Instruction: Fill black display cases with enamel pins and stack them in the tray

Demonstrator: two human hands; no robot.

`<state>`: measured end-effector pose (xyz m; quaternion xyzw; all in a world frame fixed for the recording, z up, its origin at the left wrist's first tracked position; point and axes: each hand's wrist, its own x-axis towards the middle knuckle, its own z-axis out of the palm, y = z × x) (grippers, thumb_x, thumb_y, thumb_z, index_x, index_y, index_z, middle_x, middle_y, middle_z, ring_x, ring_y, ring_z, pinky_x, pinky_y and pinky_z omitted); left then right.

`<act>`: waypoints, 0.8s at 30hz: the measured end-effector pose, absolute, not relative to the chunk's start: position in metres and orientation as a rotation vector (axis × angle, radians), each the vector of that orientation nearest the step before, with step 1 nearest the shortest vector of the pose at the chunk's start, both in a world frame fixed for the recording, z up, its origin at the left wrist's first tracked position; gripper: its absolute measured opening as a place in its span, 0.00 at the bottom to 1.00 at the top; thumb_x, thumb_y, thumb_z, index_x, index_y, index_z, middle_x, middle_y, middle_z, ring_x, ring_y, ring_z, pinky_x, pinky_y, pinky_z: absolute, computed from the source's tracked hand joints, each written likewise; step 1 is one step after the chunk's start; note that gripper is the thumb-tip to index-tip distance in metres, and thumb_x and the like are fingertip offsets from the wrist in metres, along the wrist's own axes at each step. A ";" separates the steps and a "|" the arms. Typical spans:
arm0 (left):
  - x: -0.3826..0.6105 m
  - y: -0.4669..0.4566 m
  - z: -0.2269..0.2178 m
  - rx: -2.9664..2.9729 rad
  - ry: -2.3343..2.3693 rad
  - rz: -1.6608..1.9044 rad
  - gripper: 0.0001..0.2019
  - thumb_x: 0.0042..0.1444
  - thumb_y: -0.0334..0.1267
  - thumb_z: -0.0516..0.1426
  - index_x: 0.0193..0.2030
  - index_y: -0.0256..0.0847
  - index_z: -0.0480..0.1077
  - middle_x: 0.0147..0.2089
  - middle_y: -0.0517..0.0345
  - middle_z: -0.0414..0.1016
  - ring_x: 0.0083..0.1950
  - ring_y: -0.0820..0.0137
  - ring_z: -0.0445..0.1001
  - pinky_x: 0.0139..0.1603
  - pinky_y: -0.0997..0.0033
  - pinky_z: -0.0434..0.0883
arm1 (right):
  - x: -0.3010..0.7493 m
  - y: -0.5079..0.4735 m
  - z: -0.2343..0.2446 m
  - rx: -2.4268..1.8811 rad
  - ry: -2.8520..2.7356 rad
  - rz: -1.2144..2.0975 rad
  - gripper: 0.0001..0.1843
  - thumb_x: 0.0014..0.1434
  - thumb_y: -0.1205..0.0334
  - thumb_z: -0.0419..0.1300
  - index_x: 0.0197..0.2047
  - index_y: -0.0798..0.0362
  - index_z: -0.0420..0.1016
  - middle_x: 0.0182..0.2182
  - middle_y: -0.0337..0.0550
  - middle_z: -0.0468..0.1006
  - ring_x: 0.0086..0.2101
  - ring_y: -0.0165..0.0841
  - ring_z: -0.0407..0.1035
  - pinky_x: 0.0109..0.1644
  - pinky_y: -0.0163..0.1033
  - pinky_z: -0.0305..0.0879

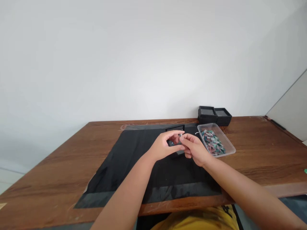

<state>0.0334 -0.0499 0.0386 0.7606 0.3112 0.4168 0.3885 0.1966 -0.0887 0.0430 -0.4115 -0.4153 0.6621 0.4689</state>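
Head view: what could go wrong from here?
1. The small shiny piece sits at the fingertips where the left hand and right hand meet; it might slip and be hard to spot among the dark things below.
2. The right hand works close beside the open clear container; a knock could shift it or spill the heaped packets.
3. The loose white bit on the black mat could get brushed away.

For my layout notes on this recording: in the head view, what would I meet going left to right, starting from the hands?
Left hand → right hand → clear plastic container → small green object cut off by the right edge.
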 end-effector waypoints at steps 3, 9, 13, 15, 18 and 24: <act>0.032 -0.049 0.040 1.981 0.870 1.010 0.19 0.53 0.44 0.64 0.50 0.39 0.78 0.27 0.64 0.69 0.29 0.73 0.67 0.34 0.71 0.69 | 0.198 -0.086 0.042 -1.028 -0.965 1.696 0.27 0.41 0.44 0.73 0.30 0.51 0.64 0.16 0.23 0.59 0.15 0.17 0.43 0.17 0.26 0.39; 0.029 -0.048 0.041 2.052 1.033 0.882 0.18 0.53 0.46 0.62 0.48 0.41 0.80 0.25 0.66 0.64 0.26 0.74 0.60 0.29 0.72 0.61 | 0.199 -0.081 0.037 -1.100 -0.965 1.730 0.25 0.41 0.46 0.72 0.30 0.51 0.64 0.16 0.24 0.58 0.16 0.17 0.43 0.18 0.27 0.36; 0.027 -0.047 0.041 2.151 1.144 0.806 0.17 0.54 0.47 0.62 0.48 0.43 0.81 0.25 0.66 0.64 0.26 0.74 0.60 0.28 0.72 0.58 | 0.200 -0.080 0.035 -1.160 -1.014 1.740 0.22 0.45 0.46 0.69 0.30 0.51 0.64 0.16 0.24 0.59 0.15 0.18 0.43 0.18 0.28 0.36; 0.025 -0.047 0.043 2.180 1.173 0.776 0.17 0.54 0.48 0.62 0.46 0.43 0.81 0.24 0.66 0.63 0.25 0.74 0.60 0.28 0.72 0.56 | 0.200 -0.080 0.034 -1.198 -1.066 1.730 0.22 0.48 0.44 0.67 0.31 0.51 0.64 0.17 0.25 0.61 0.15 0.19 0.44 0.17 0.28 0.38; 0.022 -0.047 0.047 2.185 1.223 0.761 0.17 0.53 0.51 0.63 0.45 0.44 0.82 0.24 0.67 0.62 0.25 0.74 0.60 0.28 0.71 0.55 | 0.200 -0.080 0.030 -1.274 -1.126 1.674 0.22 0.53 0.40 0.62 0.32 0.50 0.63 0.18 0.28 0.64 0.15 0.21 0.46 0.17 0.29 0.40; 0.018 -0.045 0.049 2.170 1.281 0.762 0.21 0.54 0.56 0.61 0.46 0.44 0.81 0.25 0.66 0.63 0.26 0.73 0.60 0.28 0.71 0.55 | 0.200 -0.076 0.014 -1.292 -1.385 1.280 0.22 0.59 0.37 0.54 0.30 0.49 0.65 0.18 0.30 0.62 0.18 0.25 0.51 0.21 0.33 0.48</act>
